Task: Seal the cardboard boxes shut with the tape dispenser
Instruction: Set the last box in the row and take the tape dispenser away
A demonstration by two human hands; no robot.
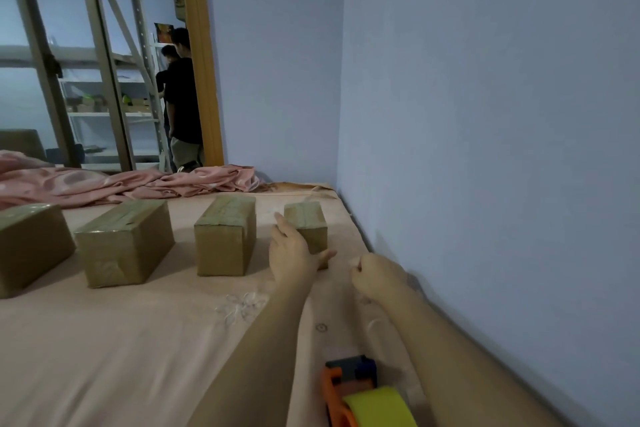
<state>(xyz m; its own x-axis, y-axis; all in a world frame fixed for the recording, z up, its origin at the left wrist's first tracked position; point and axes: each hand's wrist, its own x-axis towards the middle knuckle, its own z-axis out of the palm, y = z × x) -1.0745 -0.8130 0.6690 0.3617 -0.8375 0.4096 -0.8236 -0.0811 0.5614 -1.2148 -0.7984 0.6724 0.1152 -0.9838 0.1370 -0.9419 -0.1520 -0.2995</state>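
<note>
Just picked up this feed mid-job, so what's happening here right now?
A person is working along a row of four cardboard boxes on a pink bedsheet. The left hand reaches open-fingered to the smallest box at the right end by the wall; the right hand is curled beside it, holding nothing visible. The tape dispenser lies unheld between the forearms. The box tops look glossy, possibly already taped.

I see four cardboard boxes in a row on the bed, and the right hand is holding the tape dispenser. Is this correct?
Not quite. The head view shows the tape dispenser lying on the bed between the forearms; neither hand holds it. The right hand is curled near the wall with nothing visible in it. The four cardboard boxes do stand in a row.
</note>
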